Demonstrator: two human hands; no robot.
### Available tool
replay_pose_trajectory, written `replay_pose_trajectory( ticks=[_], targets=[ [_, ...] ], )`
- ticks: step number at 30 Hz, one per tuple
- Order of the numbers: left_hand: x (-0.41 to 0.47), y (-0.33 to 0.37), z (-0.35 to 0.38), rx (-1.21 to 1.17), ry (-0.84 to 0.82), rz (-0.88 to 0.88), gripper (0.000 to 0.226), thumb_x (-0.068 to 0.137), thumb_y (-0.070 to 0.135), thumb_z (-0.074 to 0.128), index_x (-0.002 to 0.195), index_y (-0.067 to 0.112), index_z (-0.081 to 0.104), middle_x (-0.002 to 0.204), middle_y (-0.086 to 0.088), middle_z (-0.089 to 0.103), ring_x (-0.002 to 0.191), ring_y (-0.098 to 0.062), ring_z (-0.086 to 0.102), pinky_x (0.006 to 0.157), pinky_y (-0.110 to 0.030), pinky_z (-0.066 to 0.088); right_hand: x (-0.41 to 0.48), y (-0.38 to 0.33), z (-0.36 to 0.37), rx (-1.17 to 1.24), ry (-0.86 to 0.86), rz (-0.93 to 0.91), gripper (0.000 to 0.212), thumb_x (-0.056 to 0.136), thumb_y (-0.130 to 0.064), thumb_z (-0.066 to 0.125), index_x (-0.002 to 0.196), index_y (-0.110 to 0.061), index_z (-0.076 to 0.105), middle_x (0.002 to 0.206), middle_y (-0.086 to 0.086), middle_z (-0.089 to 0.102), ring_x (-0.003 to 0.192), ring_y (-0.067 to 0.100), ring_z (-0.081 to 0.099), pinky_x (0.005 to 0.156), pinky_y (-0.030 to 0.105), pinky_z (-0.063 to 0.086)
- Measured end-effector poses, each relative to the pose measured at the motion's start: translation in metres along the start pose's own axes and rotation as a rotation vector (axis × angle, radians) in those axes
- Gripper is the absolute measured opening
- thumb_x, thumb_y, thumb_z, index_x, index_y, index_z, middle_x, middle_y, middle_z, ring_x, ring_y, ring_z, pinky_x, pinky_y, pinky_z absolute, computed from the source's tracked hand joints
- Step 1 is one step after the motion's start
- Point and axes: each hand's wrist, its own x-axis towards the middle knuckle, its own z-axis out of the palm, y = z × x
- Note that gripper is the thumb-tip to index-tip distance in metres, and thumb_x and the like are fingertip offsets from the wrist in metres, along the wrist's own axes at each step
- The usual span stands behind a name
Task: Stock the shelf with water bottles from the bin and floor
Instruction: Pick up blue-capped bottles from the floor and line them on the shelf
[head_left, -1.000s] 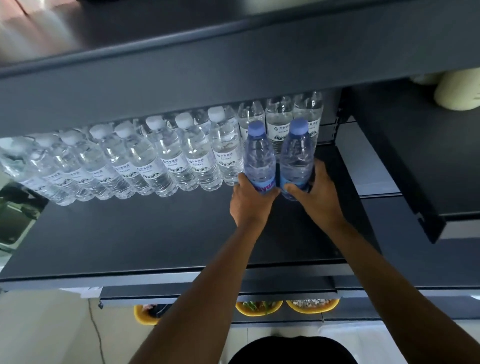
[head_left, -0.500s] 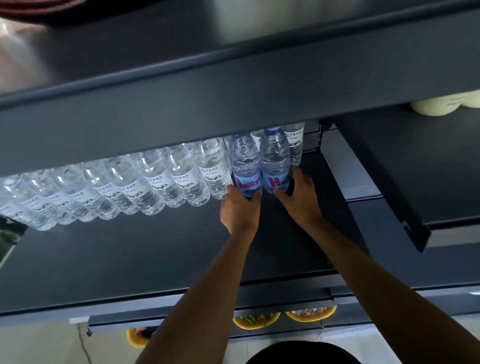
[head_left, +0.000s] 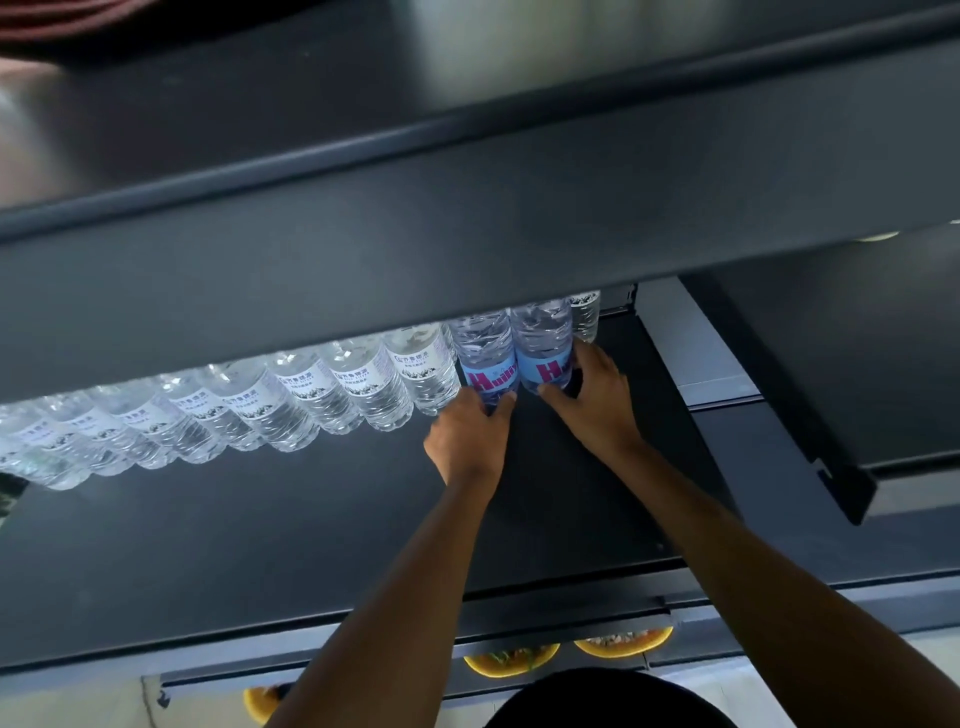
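A: Nearest the camera there was a dark rounded shape (head_left: 608, 701) at the bottom edge. Just past it, two yellow bowls (head_left: 511, 662) were tucked under the shelf front, contents too blurred to call.

B: And both forearms ran up from there across the dark shelf (head_left: 260, 545). What had the left hand got?

A: The left hand (head_left: 470, 441) was curled round the foot of the left blue-label bottle (head_left: 485, 358), a firm grip low down.

B: The right hand (head_left: 597, 405) matched it, thumb across the front and fingers round the far side of the right blue-label bottle (head_left: 543, 353).

A: Both bottles stood on their bases on the shelf, side by side and touching, pink lettering facing out.

B: Where in the line-up?

A: Right end of it. The row of clear bottles (head_left: 311, 389) with white labels stretched away to the left, and the left blue one sat just beside the last of them.

B: One more white-label bottle (head_left: 584, 317) peeked out behind the right hand's bottle.

A: Caps? Couldn't tell, because the upper shelf (head_left: 467, 234) cut across every bottle top. Off to the right, a neighbouring shelf (head_left: 831, 364) sat dark.
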Motion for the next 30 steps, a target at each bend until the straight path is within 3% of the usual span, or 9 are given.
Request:
replay_pose_trajectory(
  ticks=[6, 15, 21, 30],
  targets=[
    [-0.0010, -0.0006, -0.0022, -0.008, 0.004, -0.003, 0.046, 0.092, 0.062, 0.059, 0.097, 0.017, 0.064, 0.091, -0.005, 0.072, 0.092, -0.031, 0.068, 0.072, -0.034, 0.040, 0.0012, -0.0021, -0.0016, 0.049, -0.006, -0.004, 0.065, 0.077, -0.036, 0.081, 0.135, -0.019, 0.057, 0.125, -0.002, 0.067, 0.112, 0.012, 0.065, 0.096, 0.042, 0.058],
    [-0.0043, -0.0028, -0.0023, -0.064, 0.028, -0.021, 0.042, 0.093, 0.055, 0.063, 0.092, 0.014, 0.057, 0.086, -0.003, 0.068, 0.088, -0.030, 0.066, 0.071, -0.034, 0.040, -0.0010, -0.0035, -0.0003, 0.010, -0.001, -0.035, 0.064, 0.079, -0.039, 0.075, 0.138, -0.024, 0.054, 0.126, -0.003, 0.069, 0.116, 0.014, 0.065, 0.098, 0.046, 0.056],
    [-0.0080, -0.0035, -0.0033, -0.083, 0.030, -0.017, 0.041, 0.094, 0.054, 0.062, 0.095, 0.014, 0.057, 0.085, -0.001, 0.065, 0.088, -0.029, 0.066, 0.070, -0.034, 0.039, -0.0010, -0.0017, 0.0017, -0.014, -0.021, -0.024, 0.068, 0.077, -0.056, 0.066, 0.138, -0.031, 0.050, 0.125, -0.005, 0.070, 0.116, 0.018, 0.065, 0.098, 0.051, 0.055],
    [-0.0046, -0.0001, -0.0088, 0.004, -0.004, -0.021, 0.048, 0.095, 0.061, 0.057, 0.101, 0.016, 0.071, 0.100, -0.009, 0.074, 0.099, -0.034, 0.069, 0.075, -0.035, 0.043, -0.0018, -0.0055, 0.0065, -0.057, -0.011, 0.015, 0.064, 0.075, -0.060, 0.065, 0.131, -0.030, 0.053, 0.124, -0.007, 0.069, 0.116, 0.016, 0.065, 0.098, 0.049, 0.054]
  ],
)
